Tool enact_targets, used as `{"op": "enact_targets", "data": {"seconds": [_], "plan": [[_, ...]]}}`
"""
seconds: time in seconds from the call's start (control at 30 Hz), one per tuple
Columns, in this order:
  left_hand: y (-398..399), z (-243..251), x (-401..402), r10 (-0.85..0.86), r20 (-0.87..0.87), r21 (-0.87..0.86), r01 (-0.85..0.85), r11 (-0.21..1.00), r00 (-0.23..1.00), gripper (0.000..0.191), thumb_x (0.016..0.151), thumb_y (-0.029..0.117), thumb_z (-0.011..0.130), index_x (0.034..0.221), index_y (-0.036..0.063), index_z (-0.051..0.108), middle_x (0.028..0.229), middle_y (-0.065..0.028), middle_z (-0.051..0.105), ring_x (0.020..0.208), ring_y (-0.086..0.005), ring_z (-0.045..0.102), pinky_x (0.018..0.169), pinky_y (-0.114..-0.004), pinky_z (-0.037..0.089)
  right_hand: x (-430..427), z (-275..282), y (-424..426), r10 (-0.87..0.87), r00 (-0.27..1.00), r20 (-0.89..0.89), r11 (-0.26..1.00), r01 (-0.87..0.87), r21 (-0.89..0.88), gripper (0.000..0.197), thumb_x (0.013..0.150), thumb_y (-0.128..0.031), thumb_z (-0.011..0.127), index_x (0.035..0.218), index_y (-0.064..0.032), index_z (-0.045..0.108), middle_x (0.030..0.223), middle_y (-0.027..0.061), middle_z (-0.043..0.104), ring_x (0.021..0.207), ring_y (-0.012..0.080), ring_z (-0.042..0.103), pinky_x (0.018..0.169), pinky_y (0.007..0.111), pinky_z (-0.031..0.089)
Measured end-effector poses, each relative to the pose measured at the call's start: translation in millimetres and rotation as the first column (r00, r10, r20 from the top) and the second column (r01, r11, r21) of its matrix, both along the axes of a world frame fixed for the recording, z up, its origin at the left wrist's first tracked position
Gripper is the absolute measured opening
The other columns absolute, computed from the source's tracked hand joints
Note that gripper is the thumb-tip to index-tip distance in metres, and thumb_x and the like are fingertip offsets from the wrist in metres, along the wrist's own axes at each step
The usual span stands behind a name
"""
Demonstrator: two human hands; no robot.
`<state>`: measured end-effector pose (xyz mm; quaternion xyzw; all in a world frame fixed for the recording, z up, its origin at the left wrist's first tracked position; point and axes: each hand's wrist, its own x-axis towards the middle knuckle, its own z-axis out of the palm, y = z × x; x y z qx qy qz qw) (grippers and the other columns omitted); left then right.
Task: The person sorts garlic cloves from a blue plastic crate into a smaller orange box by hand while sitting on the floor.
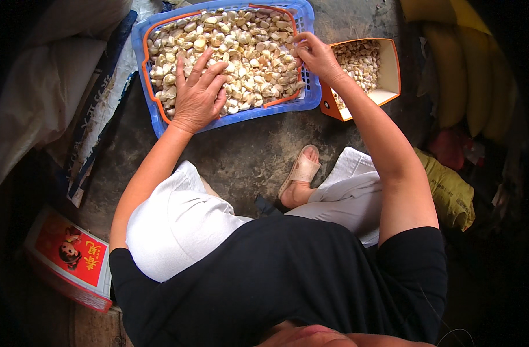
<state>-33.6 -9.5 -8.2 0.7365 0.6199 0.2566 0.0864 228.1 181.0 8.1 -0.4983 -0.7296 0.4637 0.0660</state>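
Note:
A blue plastic basket (229,123) full of garlic cloves (247,56) sits on the floor before me. My left hand (199,95) rests palm down on the cloves at the basket's left, its fingers spread. Over the right rim, beside the orange handle (295,21), is my right hand (315,57) with thumb and fingers bent together. Whether a clove is pinched in those fingertips is too small to tell. Just right of the basket stands an orange-edged cardboard box (388,86) with smaller garlic cloves (362,65) inside, partly hidden by my right forearm.
Pale plastic sheeting (52,95) and a blue-and-white printed sack (99,117) lie at the left. A red printed carton (71,251) is at lower left. Yellow sacking (450,186) lies at the right. My sandalled foot (303,173) is on the dark floor (247,152) below the basket.

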Motion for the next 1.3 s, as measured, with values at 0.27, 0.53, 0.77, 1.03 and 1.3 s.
{"op": "enact_targets", "data": {"seconds": [0.27, 0.53, 0.77, 1.03, 1.3], "plan": [[0, 0, 0, -0.001, 0.004, 0.001, 0.001, 1.000, 1.000, 0.017, 0.081, 0.014, 0.066, 0.097, 0.0176, 0.066, 0.134, 0.0056, 0.056, 0.145, -0.0208, 0.033, 0.120, -0.061, 0.009, -28, -15, -27, 0.324, 0.803, 0.501, 0.833, -0.493, 0.251, 0.025, 0.094, -0.025, 0.057, 0.102, -0.0028, 0.063, 0.100, 0.0207, 0.069, 0.097, 0.0396, 0.066, 0.083, 0.049, 0.052], [1, 0, -1, 0.004, 0.005, 0.003, -0.004, 1.000, 1.000, 0.016, 0.081, 0.015, 0.066, 0.097, 0.0176, 0.066, 0.132, 0.0055, 0.057, 0.145, -0.0210, 0.033, 0.120, -0.061, 0.009, -27, -7, -26, 0.321, 0.839, 0.439, 0.901, -0.413, 0.131, 0.023, 0.090, -0.023, 0.057, 0.096, -0.0012, 0.061, 0.094, 0.0218, 0.069, 0.093, 0.0404, 0.066, 0.080, 0.049, 0.052], [1, 0, 1, -0.001, 0.015, 0.006, 0.001, 1.000, 1.000, 0.016, 0.081, 0.015, 0.066, 0.097, 0.0176, 0.066, 0.132, 0.0052, 0.057, 0.145, -0.0211, 0.033, 0.120, -0.061, 0.009, 1, 21, -5, 0.377, 0.870, 0.317, 0.886, -0.438, 0.151, 0.015, 0.092, -0.014, 0.056, 0.097, -0.0009, 0.062, 0.078, 0.0200, 0.064, 0.070, 0.0316, 0.065, 0.069, 0.040, 0.052], [0, 1, 0, 0.009, -0.009, -0.007, -0.009, 1.000, 1.000, 0.017, 0.081, 0.015, 0.067, 0.098, 0.0187, 0.066, 0.132, 0.0052, 0.057, 0.145, -0.0208, 0.033, 0.120, -0.060, 0.010, 38, 70, 24, 0.473, 0.546, 0.692, 0.647, -0.748, 0.147, 0.023, 0.089, -0.024, 0.061, 0.101, -0.0075, 0.072, 0.098, 0.0111, 0.070, 0.090, 0.0310, 0.068, 0.081, 0.043, 0.054], [1, -1, 0, -0.001, -0.001, 0.007, 0.001, 1.000, 1.000, 0.017, 0.080, 0.015, 0.067, 0.097, 0.0172, 0.066, 0.133, 0.0049, 0.056, 0.145, -0.0208, 0.033, 0.120, -0.061, 0.010, -47, -20, -36, 0.314, 0.700, 0.642, 0.715, -0.619, 0.325, 0.023, 0.088, -0.028, 0.066, 0.098, -0.0081, 0.072, 0.102, 0.0082, 0.065, 0.104, 0.0304, 0.063, 0.085, 0.043, 0.053]]}}
